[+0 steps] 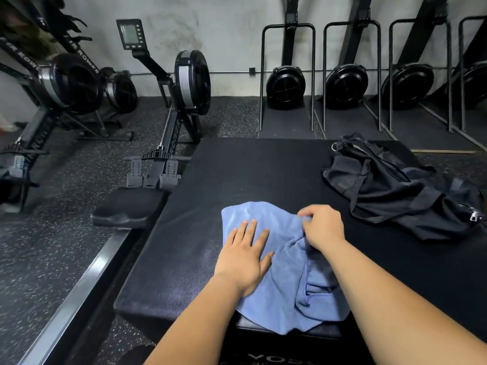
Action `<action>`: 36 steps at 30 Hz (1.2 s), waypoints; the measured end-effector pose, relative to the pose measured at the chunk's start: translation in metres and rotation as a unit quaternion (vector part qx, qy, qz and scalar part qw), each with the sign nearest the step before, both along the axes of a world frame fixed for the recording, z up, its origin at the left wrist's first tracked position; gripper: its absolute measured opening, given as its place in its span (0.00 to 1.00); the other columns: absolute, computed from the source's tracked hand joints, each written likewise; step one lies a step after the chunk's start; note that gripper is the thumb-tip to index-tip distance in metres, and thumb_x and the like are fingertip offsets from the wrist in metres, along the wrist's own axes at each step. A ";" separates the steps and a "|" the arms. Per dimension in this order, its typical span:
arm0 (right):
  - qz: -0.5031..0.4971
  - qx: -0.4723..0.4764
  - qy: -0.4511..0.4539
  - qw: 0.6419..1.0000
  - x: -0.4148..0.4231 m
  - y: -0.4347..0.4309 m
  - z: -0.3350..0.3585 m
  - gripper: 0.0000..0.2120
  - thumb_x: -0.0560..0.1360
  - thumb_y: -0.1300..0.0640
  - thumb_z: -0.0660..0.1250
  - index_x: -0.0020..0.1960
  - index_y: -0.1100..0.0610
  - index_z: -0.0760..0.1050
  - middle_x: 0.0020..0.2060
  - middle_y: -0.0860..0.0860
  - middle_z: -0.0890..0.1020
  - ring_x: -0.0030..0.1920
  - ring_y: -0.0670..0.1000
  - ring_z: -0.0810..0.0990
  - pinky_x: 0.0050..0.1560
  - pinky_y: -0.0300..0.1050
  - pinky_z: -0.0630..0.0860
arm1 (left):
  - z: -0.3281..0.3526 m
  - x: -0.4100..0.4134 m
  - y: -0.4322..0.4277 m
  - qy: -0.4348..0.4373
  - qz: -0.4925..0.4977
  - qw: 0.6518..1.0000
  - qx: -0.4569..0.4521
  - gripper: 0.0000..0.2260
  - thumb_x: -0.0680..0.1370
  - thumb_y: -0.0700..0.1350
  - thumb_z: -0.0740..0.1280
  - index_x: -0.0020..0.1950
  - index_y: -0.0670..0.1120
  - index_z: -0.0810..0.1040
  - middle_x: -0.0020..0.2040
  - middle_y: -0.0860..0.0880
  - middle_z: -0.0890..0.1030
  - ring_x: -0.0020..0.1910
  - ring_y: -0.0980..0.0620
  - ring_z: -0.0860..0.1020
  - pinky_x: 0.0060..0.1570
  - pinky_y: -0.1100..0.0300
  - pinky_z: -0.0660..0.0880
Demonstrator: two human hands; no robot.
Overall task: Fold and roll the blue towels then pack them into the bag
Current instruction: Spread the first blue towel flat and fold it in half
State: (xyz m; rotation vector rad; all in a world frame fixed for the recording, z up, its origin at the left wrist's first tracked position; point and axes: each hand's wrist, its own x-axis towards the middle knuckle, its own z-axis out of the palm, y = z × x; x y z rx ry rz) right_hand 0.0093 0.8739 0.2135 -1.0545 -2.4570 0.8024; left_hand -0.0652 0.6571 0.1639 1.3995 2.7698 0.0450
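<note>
Our right hand (322, 229) has its grip pinched on a bunched fold of the blue towel (279, 288), with thumb and fingers curled round the gathered cloth at the towel's far right. At 8 o'clock from it, our left hand (243, 259) lies flat on the same towel, its grip spread and its straight fingers pressing the left half onto the table (263, 167). The towel sits at the near middle of the table. Its long axis runs roughly from 12 to 6 o'clock, and its near end hangs over the table's edge at 6. The far left part lies smooth, while the right side under the pinch is rumpled. We judge the towel is not yet folded, and that the coming move turns on where the pinched cloth goes relative to the anchoring palm. That means out toward 3 o'clock to flatten it, or across toward 9 to fold it. The black bag (395, 191) lies slumped at 2 o'clock from the right hand, well apart from the towel, so the right hand is the nearer one for packing. We count two hands, one towel and one bag. Beyond the table, three rowing machines (189, 83) stand on the floor between 9 and 11 o'clock. Four upright rowers (286, 86) are stored against the wall from 12 to 2.
</note>
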 end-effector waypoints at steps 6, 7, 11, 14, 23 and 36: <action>0.083 0.262 0.055 0.960 0.001 0.001 -0.003 0.10 0.74 0.62 0.70 0.49 0.48 0.84 0.52 0.48 0.77 0.51 0.56 0.73 0.46 0.47 0.66 | 0.003 0.003 -0.002 0.028 0.009 1.000 0.004 0.33 0.84 0.66 0.38 0.86 0.53 0.50 0.86 0.44 0.48 0.85 0.42 0.45 0.82 0.45 0.46; 0.101 0.280 -0.009 0.955 0.005 0.001 -0.015 0.09 0.74 0.60 0.72 0.49 0.47 0.85 0.53 0.49 0.78 0.53 0.58 0.73 0.46 0.48 0.67 | 0.003 0.003 -0.001 0.030 0.010 1.000 0.001 0.33 0.84 0.67 0.38 0.86 0.53 0.51 0.86 0.44 0.49 0.85 0.41 0.45 0.82 0.45 0.46; 0.083 0.245 -0.142 0.955 0.016 -0.005 -0.035 0.11 0.79 0.53 0.67 0.59 0.45 0.83 0.55 0.47 0.82 0.56 0.56 0.76 0.49 0.51 0.72 | 0.004 0.005 -0.002 0.024 0.025 0.999 -0.003 0.34 0.84 0.68 0.38 0.86 0.53 0.52 0.86 0.44 0.49 0.85 0.40 0.44 0.82 0.46 0.48; 0.042 0.296 -0.198 0.934 0.019 -0.013 -0.036 0.10 0.76 0.55 0.68 0.55 0.49 0.83 0.48 0.49 0.82 0.51 0.56 0.76 0.48 0.51 0.69 | 0.007 0.008 -0.003 0.017 0.047 0.999 -0.005 0.36 0.82 0.69 0.37 0.86 0.53 0.52 0.86 0.43 0.50 0.84 0.38 0.45 0.82 0.45 0.50; 0.056 0.152 -0.163 0.973 0.014 -0.019 -0.017 0.22 0.82 0.54 0.62 0.76 0.51 0.68 0.79 0.59 0.62 0.76 0.60 0.61 0.65 0.53 0.68 | 0.010 0.012 -0.007 0.025 0.077 0.996 0.034 0.34 0.83 0.67 0.43 0.85 0.50 0.57 0.84 0.41 0.56 0.83 0.36 0.48 0.81 0.42 0.49; 0.093 0.243 0.036 0.965 -0.006 0.010 -0.014 0.13 0.80 0.57 0.67 0.62 0.57 0.83 0.63 0.50 0.80 0.63 0.56 0.76 0.60 0.54 0.75 | 0.008 -0.014 0.015 -0.013 0.098 0.995 0.010 0.34 0.82 0.68 0.39 0.86 0.55 0.48 0.86 0.44 0.44 0.84 0.38 0.40 0.82 0.42 0.41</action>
